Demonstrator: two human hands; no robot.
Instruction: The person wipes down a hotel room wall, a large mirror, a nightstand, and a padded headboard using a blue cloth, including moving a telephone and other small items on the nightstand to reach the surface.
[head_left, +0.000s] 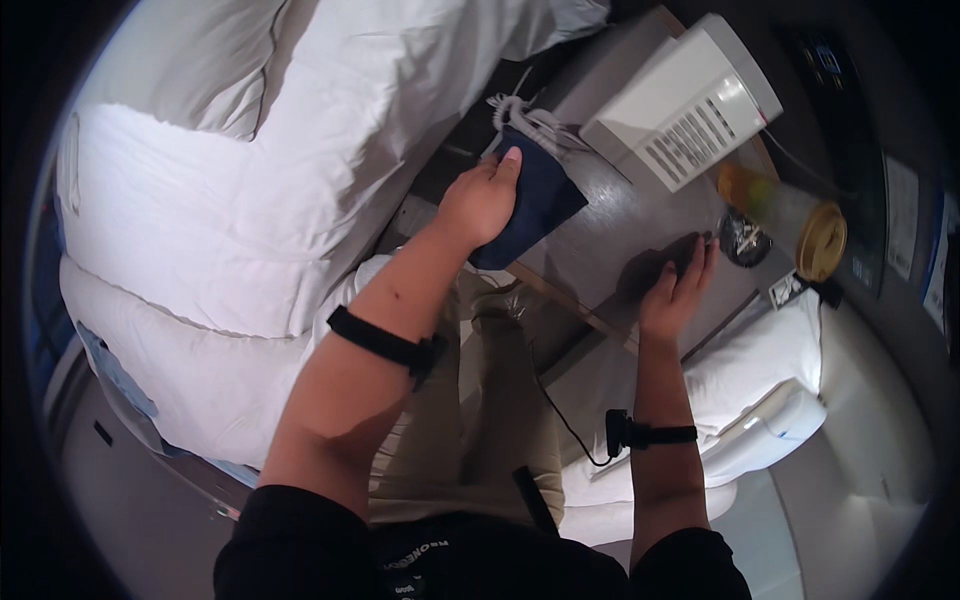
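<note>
My left hand (480, 196) grips a folded dark blue cloth (536, 202), with the thumb on top and the fingers hidden at its left edge. The cloth lies over the left side of a grey bedside tabletop (600, 247). Coiled white cord (521, 116) sits just beyond it. At the table's right, my right hand (679, 289) is raised over the surface with its fingers extended and nothing in it. A dark, round object (744, 238) stands near those fingertips, beside a clear cup with a gold lid (821, 240).
A white box-shaped appliance with vents (682, 105) stands at the table's back. White bedding (225, 217) fills the left. A white pillow (757, 360) lies to the right, below a small card (787, 291). A thin cable (562, 416) hangs across my legs.
</note>
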